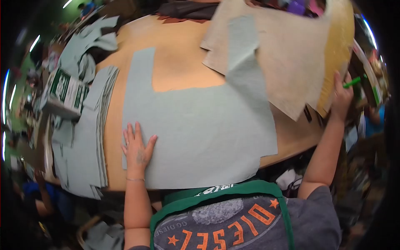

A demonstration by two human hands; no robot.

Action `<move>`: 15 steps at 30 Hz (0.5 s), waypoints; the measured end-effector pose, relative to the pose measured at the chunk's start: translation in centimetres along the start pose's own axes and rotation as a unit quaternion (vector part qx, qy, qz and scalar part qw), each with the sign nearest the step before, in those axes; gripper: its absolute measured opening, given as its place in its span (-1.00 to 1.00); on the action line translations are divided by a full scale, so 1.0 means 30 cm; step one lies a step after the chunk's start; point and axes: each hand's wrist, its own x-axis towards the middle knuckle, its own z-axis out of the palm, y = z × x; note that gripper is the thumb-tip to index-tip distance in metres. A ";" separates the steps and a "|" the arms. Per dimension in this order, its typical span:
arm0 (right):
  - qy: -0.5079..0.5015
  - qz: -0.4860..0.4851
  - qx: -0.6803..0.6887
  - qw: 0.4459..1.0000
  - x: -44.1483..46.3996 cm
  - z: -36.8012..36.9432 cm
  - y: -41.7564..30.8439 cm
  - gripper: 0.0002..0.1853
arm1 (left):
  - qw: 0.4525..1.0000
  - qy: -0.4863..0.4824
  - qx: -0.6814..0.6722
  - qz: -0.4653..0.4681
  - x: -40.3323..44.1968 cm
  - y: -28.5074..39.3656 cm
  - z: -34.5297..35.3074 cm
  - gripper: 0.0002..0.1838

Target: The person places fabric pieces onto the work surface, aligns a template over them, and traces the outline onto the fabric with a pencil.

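Note:
My left hand (138, 148) lies flat, fingers spread, on the left part of a pale grey-green cut piece (200, 137) of leather or fabric. This piece is U-shaped, with its right arm creased and partly folded near a large beige pattern sheet (279, 54). A green pen (355, 81) sticks out of my right hand (341, 98) at the far right. The fingers of that hand are also at the yellow edge (335, 54) of the pattern sheet, gripping it there. The sheet's right side looks raised and curved.
Stacked grey-green pieces (89, 137) lie along the table's left side, with a green-and-white box (64, 92) on them. More cut pieces (85, 50) are at the back left. Dark material (187, 11) lies at the far edge of the wooden table (183, 54). Other people are nearby.

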 end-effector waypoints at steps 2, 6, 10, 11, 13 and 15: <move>0.040 -0.018 0.037 0.998 -0.031 0.031 0.026 -0.74 | 0.998 -0.009 0.004 0.060 0.009 0.069 -0.006 -0.20; 0.053 -0.087 0.049 0.994 -0.068 0.067 0.034 -0.78 | 0.943 -0.094 0.049 0.316 -0.061 0.350 -0.008 -0.19; 0.082 -0.144 0.027 0.986 -0.078 0.102 0.018 -0.78 | 0.917 -0.156 0.022 0.367 -0.075 0.510 0.060 -0.23; 0.087 -0.151 0.026 0.984 -0.079 0.108 0.017 -0.78 | 0.922 -0.147 0.019 0.358 -0.060 0.527 0.070 -0.23; 0.097 -0.167 0.031 0.981 -0.079 0.118 0.012 -0.79 | 0.935 -0.120 0.012 0.334 -0.013 0.547 0.093 -0.24; 0.095 -0.178 0.048 0.978 -0.079 0.126 0.008 -0.80 | 0.943 -0.096 0.011 0.317 0.031 0.560 0.109 -0.24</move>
